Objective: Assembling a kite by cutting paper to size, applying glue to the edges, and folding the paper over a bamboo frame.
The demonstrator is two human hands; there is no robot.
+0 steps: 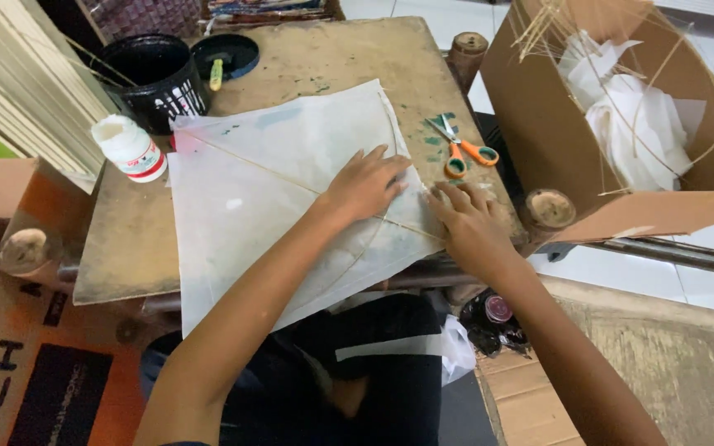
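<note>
Paper kite (266,198): laid flat over the table (126,248), overhanging its near edge, thin bamboo ribs crossing it. It is pressed down by the left hand (365,183), fingers spread, and by the right hand (466,219) at its right corner; nothing is gripped. Thin paper may be torn or creased by uneven pressure; orange-handled scissors (460,150) lie near.

Worktop: we see a worn wooden board (130,248), stained green.
On it: our white paper kite (266,198), orange-handled scissors (463,151), white glue bottle (130,149), black bucket (154,78), dark round lid (229,51).
</note>
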